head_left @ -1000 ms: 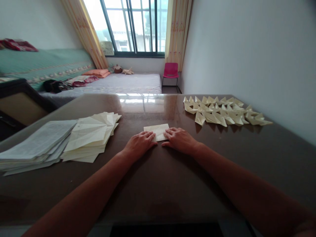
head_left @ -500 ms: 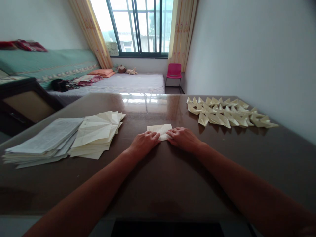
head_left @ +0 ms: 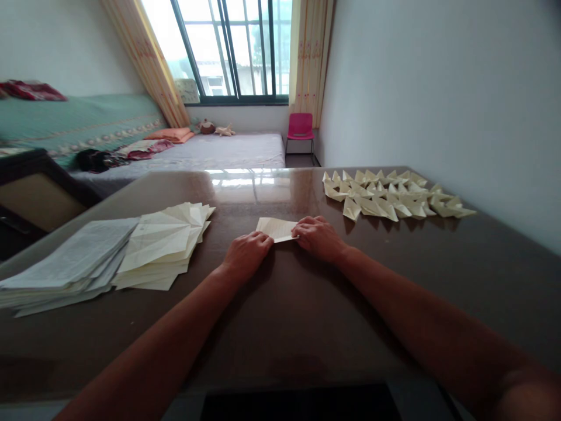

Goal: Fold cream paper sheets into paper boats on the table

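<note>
A small folded cream paper (head_left: 279, 229) is between my two hands on the brown table (head_left: 263, 327). My left hand (head_left: 249, 251) grips its near left corner, fingers bent over the edge. At the right end, my right hand (head_left: 319, 237) has the paper pinched between thumb and fingers, and that side looks slightly raised. To the left lies a stack of creased cream sheets (head_left: 160, 240), beside a pile of printed paper sheets (head_left: 74, 251). Several rows of folded paper boats (head_left: 390, 196) stand at the table's far right.
A dark wooden chair or cabinet piece (head_left: 39, 199) adjoins the table's left side. Beyond the table are a bed (head_left: 245, 149), a pink chair (head_left: 300, 127) and a window with curtains (head_left: 313, 58). A white wall (head_left: 438, 88) runs along the right.
My right hand has lifted a little with the right end of the paper. My left hand has slid toward the near left corner. The whole view has shifted slightly.
</note>
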The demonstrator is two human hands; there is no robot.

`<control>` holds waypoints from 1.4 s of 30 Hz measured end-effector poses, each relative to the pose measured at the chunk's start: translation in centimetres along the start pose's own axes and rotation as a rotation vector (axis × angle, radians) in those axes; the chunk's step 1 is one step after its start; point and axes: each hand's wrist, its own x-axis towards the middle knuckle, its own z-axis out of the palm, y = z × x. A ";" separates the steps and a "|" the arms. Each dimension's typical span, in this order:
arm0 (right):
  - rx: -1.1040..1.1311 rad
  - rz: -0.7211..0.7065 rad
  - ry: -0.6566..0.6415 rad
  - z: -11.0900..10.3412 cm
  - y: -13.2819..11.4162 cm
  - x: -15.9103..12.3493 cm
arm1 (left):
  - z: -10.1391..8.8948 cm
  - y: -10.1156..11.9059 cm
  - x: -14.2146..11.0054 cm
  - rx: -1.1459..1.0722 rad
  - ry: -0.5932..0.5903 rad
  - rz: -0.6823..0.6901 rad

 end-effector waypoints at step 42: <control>0.153 0.500 -0.023 2.5 1.1 0.9 | 1.7 0.6 0.7 -0.401 0.076 -0.282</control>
